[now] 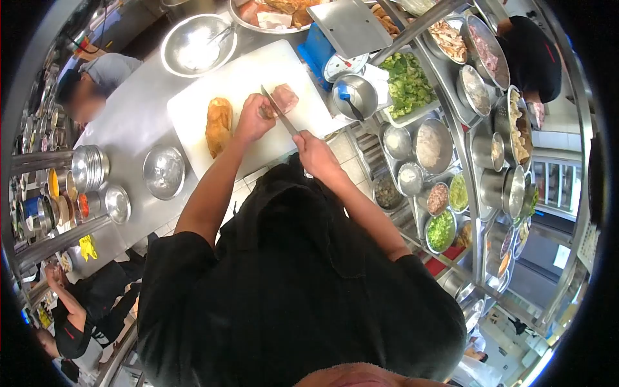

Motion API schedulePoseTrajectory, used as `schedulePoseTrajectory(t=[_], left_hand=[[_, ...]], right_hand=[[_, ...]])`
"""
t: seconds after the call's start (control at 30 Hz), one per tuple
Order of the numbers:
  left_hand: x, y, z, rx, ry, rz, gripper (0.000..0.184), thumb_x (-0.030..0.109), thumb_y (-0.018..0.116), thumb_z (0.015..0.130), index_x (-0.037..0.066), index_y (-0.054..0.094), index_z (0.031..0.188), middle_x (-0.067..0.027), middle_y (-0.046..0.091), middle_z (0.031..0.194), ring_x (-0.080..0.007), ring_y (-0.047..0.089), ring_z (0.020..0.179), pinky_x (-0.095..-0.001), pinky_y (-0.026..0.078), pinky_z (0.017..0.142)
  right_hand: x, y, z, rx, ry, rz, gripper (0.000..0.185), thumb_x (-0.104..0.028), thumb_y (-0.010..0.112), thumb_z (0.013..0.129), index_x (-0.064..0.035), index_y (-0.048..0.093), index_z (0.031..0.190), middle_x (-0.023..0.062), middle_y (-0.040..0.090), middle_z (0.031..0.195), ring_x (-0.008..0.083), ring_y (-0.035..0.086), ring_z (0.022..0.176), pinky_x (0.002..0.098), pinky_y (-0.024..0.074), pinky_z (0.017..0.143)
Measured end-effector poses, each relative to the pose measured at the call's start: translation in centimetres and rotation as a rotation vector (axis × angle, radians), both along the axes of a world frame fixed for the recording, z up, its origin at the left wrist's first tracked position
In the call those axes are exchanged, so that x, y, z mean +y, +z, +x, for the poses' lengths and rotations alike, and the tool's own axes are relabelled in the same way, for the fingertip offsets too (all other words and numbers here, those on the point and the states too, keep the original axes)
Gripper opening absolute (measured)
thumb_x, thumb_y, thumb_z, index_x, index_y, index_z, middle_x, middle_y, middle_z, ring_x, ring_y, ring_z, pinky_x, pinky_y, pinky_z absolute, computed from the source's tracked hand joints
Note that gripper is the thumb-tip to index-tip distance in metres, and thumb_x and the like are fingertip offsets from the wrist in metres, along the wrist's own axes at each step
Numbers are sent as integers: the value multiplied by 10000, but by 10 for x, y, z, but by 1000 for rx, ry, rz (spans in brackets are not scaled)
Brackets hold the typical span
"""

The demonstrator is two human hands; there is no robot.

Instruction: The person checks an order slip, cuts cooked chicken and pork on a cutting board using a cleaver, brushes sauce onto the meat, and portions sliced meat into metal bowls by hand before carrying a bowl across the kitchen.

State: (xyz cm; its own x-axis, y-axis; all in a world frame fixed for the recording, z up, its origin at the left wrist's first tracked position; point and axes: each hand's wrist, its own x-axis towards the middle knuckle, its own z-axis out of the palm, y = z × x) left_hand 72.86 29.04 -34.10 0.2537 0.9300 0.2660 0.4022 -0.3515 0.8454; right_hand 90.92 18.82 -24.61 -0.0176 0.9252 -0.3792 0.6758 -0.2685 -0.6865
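Note:
My right hand (pixel 314 153) is wrapped round the handle of a knife (pixel 281 114), whose long blade points up and away across the white cutting board (pixel 187 119). Against the blade's left side, my left hand (pixel 255 120) has its fingers curled on a small brownish piece of meat (pixel 267 111), partly hidden by the fingers. A pale pink piece of meat (pixel 285 97) lies just beyond the blade on the right. Further left on the board rests a larger golden-brown piece of meat (pixel 218 128), touched by neither hand.
Steel bowls (pixel 164 171) stand left of the board, another bowl (pixel 198 45) behind it. A blue scale (pixel 316 55) and a pot with a blue-headed spatula (pixel 356 97) are at the right. Racks hold broccoli (pixel 406 84) and several food bowls. Other people stand at the sides.

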Motion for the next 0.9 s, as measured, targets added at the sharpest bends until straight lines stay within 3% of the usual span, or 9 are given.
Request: schedulePoseTrajectory(t=[0.17, 0.3, 0.4, 0.57, 0.67, 0.77, 0.9], left_hand=[[-5, 6, 4, 61, -4, -43, 373, 31, 759, 605, 51, 544, 909, -129, 525, 929, -323, 548, 891, -375, 466, 807], [-3, -2, 1, 32, 18, -47, 398, 41, 790, 627, 53, 540, 936, -114, 528, 989, -268, 550, 922, -358, 467, 841], [0, -13, -1, 26, 34, -18, 411, 41, 795, 619, 55, 534, 937, -119, 530, 999, -279, 554, 938, -364, 470, 851], [0, 14, -4, 113, -26, 146, 441, 50, 801, 615, 47, 526, 960, -129, 529, 1047, -308, 567, 934, -368, 489, 827], [1, 39, 16, 12, -29, -49, 445, 57, 801, 630, 37, 535, 986, -132, 522, 1080, -290, 573, 933, -366, 497, 812], [11, 44, 28, 173, -121, 54, 464, 75, 811, 669, 38, 537, 1041, -135, 509, 1107, -225, 589, 909, -341, 517, 769], [21, 18, 36, 114, -124, -64, 396, 46, 791, 673, 28, 559, 994, -111, 512, 1018, -183, 580, 724, -312, 513, 651]], right_hand=[[36, -30, -19, -6, -5, 33, 383, -353, 393, 1002, -20, 564, 1079, 327, 621, 935, 515, 564, 946, 565, 433, 837], [14, -43, -10, 66, -18, 46, 398, -361, 397, 1003, -6, 564, 1071, 314, 625, 950, 509, 565, 958, 558, 435, 837], [-29, -36, 14, 127, -24, 20, 396, -356, 408, 1004, 1, 564, 1077, 312, 619, 963, 494, 571, 967, 534, 441, 837], [-53, 9, 50, 294, -176, -46, 394, -348, 435, 1003, 2, 582, 1108, 303, 614, 949, 466, 585, 955, 474, 456, 828], [-26, 15, 60, 212, -200, -54, 401, -348, 444, 1001, 4, 586, 1132, 294, 621, 952, 462, 589, 960, 462, 459, 825], [-2, 6, 53, 223, -211, -11, 405, -348, 435, 1002, 11, 583, 1119, 300, 623, 966, 470, 581, 992, 472, 456, 836], [8, 1, 50, 167, -139, -34, 408, -357, 421, 1001, -4, 590, 1114, 303, 616, 1024, 473, 560, 1033, 490, 441, 880]])
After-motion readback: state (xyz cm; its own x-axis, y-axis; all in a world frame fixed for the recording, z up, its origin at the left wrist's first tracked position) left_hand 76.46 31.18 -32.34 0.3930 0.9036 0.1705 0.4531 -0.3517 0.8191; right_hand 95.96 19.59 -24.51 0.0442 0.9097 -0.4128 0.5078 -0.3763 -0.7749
